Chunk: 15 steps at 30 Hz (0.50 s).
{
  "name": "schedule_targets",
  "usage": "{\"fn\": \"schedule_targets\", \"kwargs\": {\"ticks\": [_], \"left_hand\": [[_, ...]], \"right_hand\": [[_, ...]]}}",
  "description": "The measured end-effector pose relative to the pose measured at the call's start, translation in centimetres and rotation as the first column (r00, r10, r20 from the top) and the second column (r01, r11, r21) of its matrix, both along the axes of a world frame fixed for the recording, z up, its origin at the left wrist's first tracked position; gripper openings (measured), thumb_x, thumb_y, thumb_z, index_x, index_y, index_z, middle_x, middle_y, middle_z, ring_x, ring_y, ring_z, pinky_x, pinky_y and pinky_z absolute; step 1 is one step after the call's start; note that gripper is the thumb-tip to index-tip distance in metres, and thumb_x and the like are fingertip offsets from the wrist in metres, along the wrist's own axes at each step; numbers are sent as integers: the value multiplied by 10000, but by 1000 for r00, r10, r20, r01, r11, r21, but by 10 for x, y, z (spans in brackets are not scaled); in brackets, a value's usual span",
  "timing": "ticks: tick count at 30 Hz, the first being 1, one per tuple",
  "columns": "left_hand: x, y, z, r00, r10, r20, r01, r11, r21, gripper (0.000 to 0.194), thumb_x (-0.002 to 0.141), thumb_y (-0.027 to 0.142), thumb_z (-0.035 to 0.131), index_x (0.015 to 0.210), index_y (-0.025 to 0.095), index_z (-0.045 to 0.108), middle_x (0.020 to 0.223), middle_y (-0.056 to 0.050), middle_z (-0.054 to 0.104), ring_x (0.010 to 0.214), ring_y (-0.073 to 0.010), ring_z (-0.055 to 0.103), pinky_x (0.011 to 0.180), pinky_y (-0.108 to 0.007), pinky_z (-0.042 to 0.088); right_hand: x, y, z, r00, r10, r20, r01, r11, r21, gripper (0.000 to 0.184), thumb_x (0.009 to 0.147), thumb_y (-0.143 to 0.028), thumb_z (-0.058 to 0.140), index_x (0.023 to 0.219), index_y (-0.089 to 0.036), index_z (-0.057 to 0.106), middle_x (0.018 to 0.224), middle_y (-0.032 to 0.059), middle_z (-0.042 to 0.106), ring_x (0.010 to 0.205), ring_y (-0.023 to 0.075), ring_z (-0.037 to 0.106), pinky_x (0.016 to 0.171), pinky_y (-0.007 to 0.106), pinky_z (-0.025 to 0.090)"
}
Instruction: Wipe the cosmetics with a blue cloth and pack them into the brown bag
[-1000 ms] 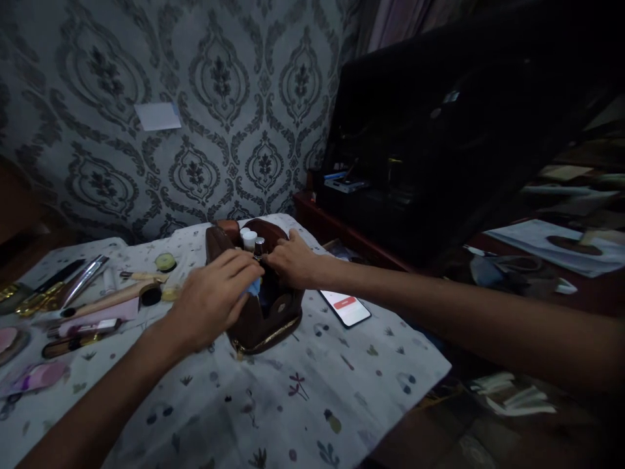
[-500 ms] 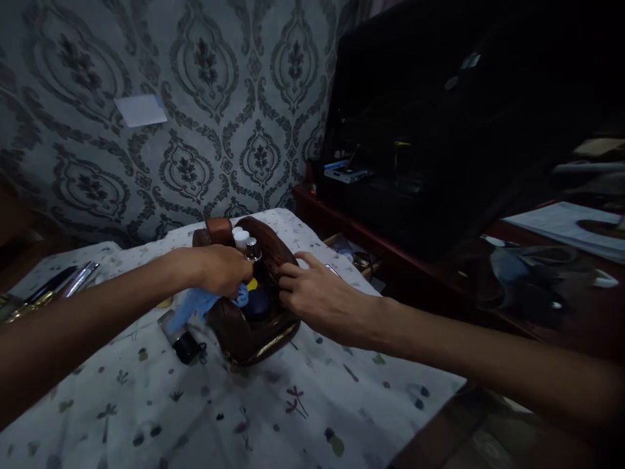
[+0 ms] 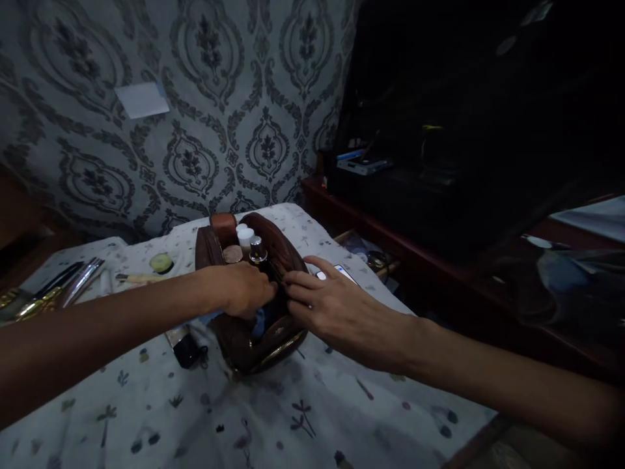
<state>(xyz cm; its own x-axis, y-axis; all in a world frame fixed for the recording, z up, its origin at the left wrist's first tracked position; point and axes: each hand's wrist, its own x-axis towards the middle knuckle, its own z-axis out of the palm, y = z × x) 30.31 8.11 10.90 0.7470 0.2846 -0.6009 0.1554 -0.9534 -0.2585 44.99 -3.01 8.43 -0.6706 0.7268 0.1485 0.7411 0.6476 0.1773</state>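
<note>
A brown zip-up toiletry bag [image 3: 234,342] stands open on the patterned cloth. My left hand [image 3: 247,290] reaches into it, fingers curled on a soft light-blue cloth [image 3: 259,322]; the fingertips are hidden. Part of the cloth shows outside, left of the bag. My right hand [image 3: 322,293] grips the bag's right wall, its fingers over the rim. Inside, past my left hand, are a silver-capped bottle [image 3: 256,249], white-capped bottles [image 3: 245,238] and a round beige lid [image 3: 233,254]. A small black-capped bottle [image 3: 184,348] lies outside, by the bag's left side.
A phone [image 3: 344,273] with a lit screen lies behind my right hand. Left are a round yellow-green container [image 3: 161,262], a brush-like stick [image 3: 139,278] and shiny tubes [image 3: 81,283]. A large black screen [image 3: 439,130] stands on a dark red cabinet [image 3: 361,221], its drawer partly open.
My left hand has moved right and deeper into the bag, taking most of the blue cloth inside. My right hand stays on the bag's wall. The view has shifted slightly.
</note>
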Motion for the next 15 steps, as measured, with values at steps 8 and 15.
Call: {"fn": "schedule_targets", "kwargs": {"ticks": [8, 15], "left_hand": [[-9, 8, -11, 984, 24, 175, -13, 998, -65, 315, 842, 264, 634, 1116, 111, 641, 994, -157, 752, 928, -296, 725, 700, -337, 532], [-16, 14, 11, 968, 187, 168, -175, 981, -85, 325, 812, 265, 663, 1106, 130, 643, 1101, -134, 722, 1014, -261, 679, 788, -292, 522]], "right_hand": [[2, 0, -2, 999, -5, -46, 4, 1000, -14, 187, 861, -45, 531, 887, -183, 654, 989, 98, 698, 1126, 264, 555, 1106, 544, 298], [0, 1, 2, 1000, -18, 1, 18, 999, -29, 201, 862, -36, 517, 873, -168, 668, 966, 111, 703, 1112, 275, 560, 1073, 544, 339]]}}
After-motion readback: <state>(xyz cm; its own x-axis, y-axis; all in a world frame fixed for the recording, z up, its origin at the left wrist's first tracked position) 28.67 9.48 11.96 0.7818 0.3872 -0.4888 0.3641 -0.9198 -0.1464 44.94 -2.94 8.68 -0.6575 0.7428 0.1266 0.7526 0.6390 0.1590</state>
